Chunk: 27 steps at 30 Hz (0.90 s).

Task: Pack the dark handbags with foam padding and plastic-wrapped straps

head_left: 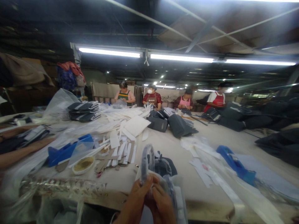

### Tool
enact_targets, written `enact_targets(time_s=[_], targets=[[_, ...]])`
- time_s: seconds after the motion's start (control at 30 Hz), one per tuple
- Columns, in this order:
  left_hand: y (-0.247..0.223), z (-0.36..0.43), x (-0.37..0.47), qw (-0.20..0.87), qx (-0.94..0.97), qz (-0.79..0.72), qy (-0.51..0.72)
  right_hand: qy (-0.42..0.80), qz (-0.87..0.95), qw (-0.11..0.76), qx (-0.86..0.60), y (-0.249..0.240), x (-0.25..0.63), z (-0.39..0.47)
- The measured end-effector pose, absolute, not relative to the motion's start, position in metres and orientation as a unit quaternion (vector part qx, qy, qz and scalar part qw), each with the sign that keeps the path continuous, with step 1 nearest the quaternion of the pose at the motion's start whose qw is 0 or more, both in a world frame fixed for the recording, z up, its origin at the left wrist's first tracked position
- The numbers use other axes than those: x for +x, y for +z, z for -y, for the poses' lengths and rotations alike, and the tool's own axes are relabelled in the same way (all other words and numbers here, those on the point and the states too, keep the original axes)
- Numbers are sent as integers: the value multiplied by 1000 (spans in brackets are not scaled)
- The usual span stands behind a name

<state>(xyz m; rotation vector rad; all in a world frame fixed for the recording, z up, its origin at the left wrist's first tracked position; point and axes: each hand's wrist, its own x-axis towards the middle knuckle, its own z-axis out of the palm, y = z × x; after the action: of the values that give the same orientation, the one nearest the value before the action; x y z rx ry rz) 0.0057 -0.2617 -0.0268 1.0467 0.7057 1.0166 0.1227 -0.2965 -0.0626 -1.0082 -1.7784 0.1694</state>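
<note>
The big pale work table (163, 146) fills the scene, strewn near and far with cut pieces. At its far edge four co-workers (151, 98) sit among stacks of dark grey fabric (179, 126); a pile of white paper patterns (130, 124) lies at the middle. On the near left are a blue tape dispenser (63, 152) and a small round dish (83, 165), and a second blue dispenser (235, 163) lies on the near right.

At the near edge, low in the centre, the left hand (136, 202) and the right hand (163, 207) meet, both pinched narrowly on a small dark item in a clear plastic bag (149, 168). The bag rises just above the fingers, touching them, its top curled over.

To do this well, I judge the film should be held close to its open edge, thumbs opposite forefingers, so the slippery plastic does not slide — and the contents kept square inside before anything is folded or pressed.

Much is hard to read. The bag is blurred by motion, so what it holds cannot be told beyond a dark shape. Both wrists are cut off by the bottom edge. The near-left clutter (58, 186) is a glittering smear — plastic wrap, perhaps. A forearm (21, 152) enters at far left, its owner out of view.
</note>
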Motion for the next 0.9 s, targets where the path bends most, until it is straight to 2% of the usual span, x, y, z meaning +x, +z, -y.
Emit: enact_targets(time_s=[0.1, 0.23, 0.3, 0.43, 0.5, 0.67, 0.7, 0.83, 0.9], targets=[[-16, 259, 5, 722, 448, -298, 435, 23, 774, 483, -408, -53, 120, 302], [-14, 259, 6, 598, 550, -350, 467, 140, 664, 523, -515, -40, 108, 306], [-14, 259, 4, 569, 583, -344, 467, 165, 640, 538, -523, -38, 105, 306], [-12, 255, -2, 664, 551, -303, 406, 51, 751, 504, -424, -43, 107, 307], [-13, 253, -3, 680, 534, -307, 398, 42, 763, 490, -420, -43, 107, 308], [-16, 257, 1, 592, 564, -365, 445, 245, 627, 535, -511, -35, 99, 312], [-15, 260, 1, 604, 561, -359, 438, 238, 627, 544, -505, -36, 99, 313], [-17, 268, -4, 658, 552, -339, 383, 73, 733, 529, -420, -60, 104, 314], [-22, 273, -5, 621, 572, -366, 390, 96, 733, 525, -421, -75, 104, 314]])
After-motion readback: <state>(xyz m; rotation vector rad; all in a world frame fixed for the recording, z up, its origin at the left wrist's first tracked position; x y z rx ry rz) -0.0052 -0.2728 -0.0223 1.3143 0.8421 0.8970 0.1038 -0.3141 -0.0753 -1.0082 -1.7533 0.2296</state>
